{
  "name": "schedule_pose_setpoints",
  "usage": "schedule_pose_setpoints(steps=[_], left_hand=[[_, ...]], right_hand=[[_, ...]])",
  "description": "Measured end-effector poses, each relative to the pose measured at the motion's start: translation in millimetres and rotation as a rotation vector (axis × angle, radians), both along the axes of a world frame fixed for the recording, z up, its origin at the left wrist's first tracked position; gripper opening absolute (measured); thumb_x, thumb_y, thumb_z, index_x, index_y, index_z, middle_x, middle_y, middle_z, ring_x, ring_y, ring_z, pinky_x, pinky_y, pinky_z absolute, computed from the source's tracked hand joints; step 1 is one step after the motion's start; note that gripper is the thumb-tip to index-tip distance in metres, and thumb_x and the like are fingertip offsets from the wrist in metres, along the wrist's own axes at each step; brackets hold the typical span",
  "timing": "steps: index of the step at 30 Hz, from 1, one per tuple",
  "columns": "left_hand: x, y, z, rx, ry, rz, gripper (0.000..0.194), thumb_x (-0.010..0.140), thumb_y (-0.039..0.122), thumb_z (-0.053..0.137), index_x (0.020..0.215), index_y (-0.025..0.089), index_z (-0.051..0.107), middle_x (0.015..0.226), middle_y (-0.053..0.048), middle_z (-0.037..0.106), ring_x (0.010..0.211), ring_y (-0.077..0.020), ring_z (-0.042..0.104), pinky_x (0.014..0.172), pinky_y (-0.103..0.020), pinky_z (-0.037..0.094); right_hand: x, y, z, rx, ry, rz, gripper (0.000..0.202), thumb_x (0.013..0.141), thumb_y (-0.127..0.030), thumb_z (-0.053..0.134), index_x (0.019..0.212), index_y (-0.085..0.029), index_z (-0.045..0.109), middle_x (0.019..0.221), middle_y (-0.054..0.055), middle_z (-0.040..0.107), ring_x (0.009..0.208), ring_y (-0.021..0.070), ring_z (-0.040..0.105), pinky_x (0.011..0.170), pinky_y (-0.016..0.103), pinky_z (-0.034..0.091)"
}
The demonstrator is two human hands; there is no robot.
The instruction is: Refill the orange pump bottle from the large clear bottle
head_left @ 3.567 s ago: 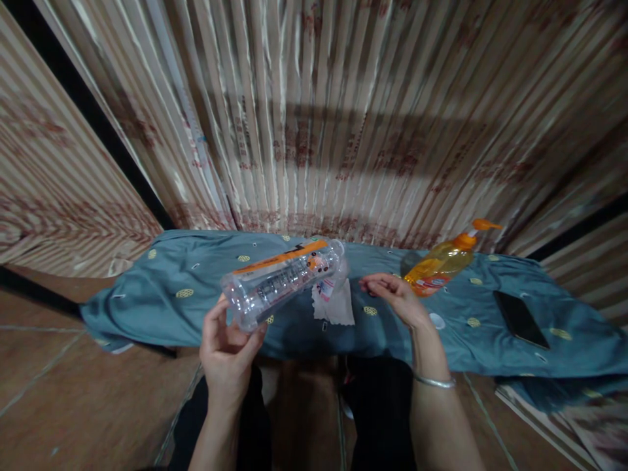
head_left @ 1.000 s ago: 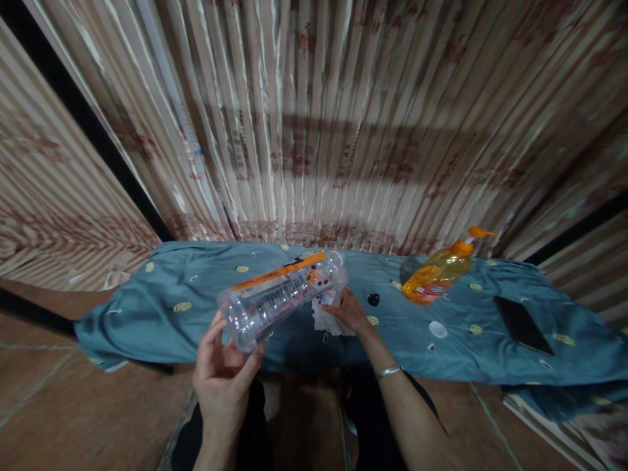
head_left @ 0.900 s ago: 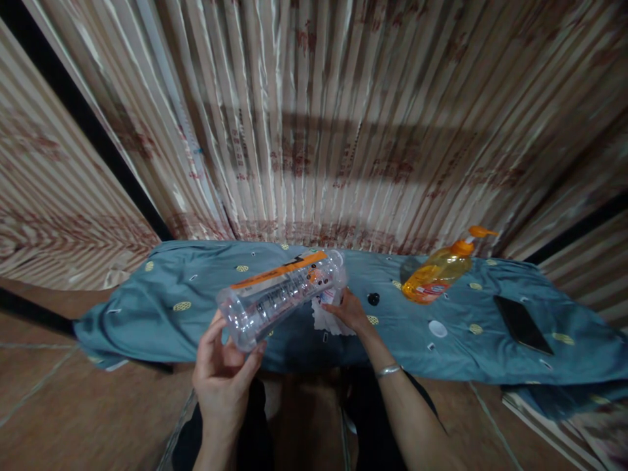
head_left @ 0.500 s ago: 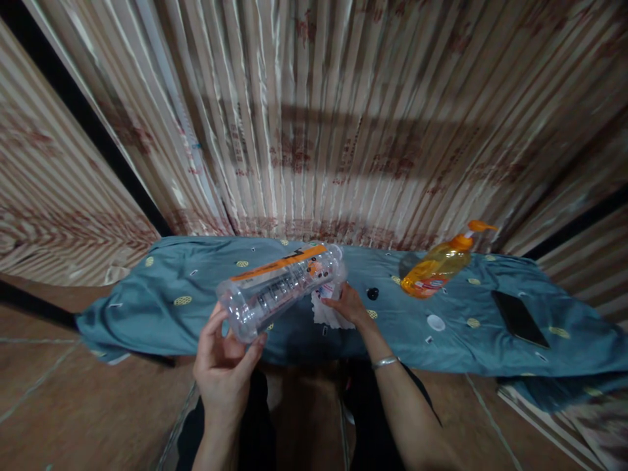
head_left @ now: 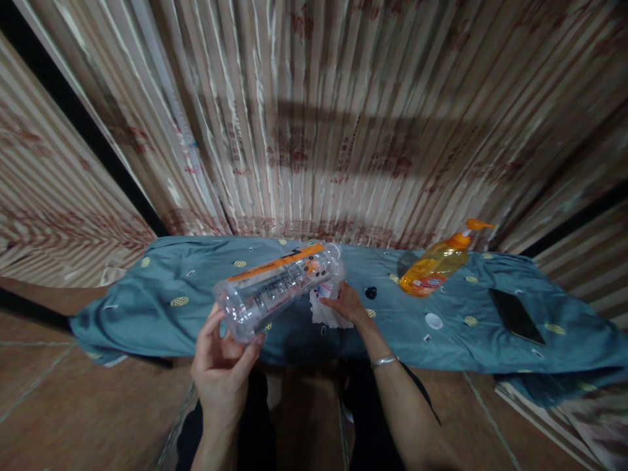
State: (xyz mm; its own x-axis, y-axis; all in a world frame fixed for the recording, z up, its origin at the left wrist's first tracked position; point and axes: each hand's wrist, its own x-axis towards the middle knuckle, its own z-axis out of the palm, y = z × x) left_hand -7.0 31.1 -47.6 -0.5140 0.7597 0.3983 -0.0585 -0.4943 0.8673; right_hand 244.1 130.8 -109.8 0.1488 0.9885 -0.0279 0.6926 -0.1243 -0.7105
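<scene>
A clear plastic bottle point(head_left: 279, 288) with an orange, printed label is tilted above the cloth, its far end up to the right. My left hand point(head_left: 223, 356) grips its near end, fingers beneath and thumb at the front. At the far end, my right hand point(head_left: 347, 304) has its fingers closed on a white, ragged-edged piece of paper or tissue point(head_left: 326, 314) held against or just under the bottle. Part of those fingers is hidden behind the bottle. A small black object point(head_left: 371, 293), perhaps a cap, lies right of my right hand.
A pump bottle point(head_left: 434, 265) of amber liquid stands on the teal patterned cloth point(head_left: 161, 275) covering the low bench. Farther right lie a white disc point(head_left: 434, 321) and a dark phone point(head_left: 516, 315). A striped curtain point(head_left: 314, 131) hangs behind; black poles point(head_left: 88, 124) frame it.
The whole view has shifted very slightly. Both hands keep their hold, and the bottle stays in nearly the same pose.
</scene>
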Motion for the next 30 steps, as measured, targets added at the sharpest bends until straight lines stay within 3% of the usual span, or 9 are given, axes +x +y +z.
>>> schedule_pose_setpoints(steps=[8,14,30], left_hand=[[-0.8,-1.3,1.1,0.020,-0.035,-0.025,0.062,0.052,0.012,0.097,0.108,0.023,0.074,0.107,-0.005,0.074,0.100,-0.0223,0.075,0.090,-0.034,0.064],[0.3,-1.0,1.7,0.044,-0.043,-0.022,0.057,0.057,0.014,0.096,0.109,0.024,0.076,0.105,-0.004,0.074,0.092,-0.0173,0.074,0.088,-0.031,0.064],[-2.7,1.2,-3.1,0.037,-0.026,-0.027,0.056,0.061,0.016,0.096,0.112,0.024,0.075,0.120,-0.008,0.077,0.106,-0.0215,0.077,0.092,-0.031,0.063]], right_hand=[[1.7,1.9,-3.7,-0.013,-0.024,-0.011,0.045,0.077,-0.033,0.089,0.113,-0.019,0.067,0.113,0.014,0.080,0.113,0.0341,0.076,0.097,0.044,0.058],[2.8,1.4,-1.6,-0.022,-0.013,0.012,0.040,0.078,-0.033,0.087,0.110,-0.021,0.067,0.113,0.012,0.080,0.111,0.0339,0.076,0.095,0.042,0.059],[3.1,3.1,-7.6,-0.021,-0.045,0.026,0.046,0.083,-0.032,0.087,0.120,-0.017,0.066,0.119,0.016,0.079,0.115,0.0333,0.075,0.098,0.041,0.057]])
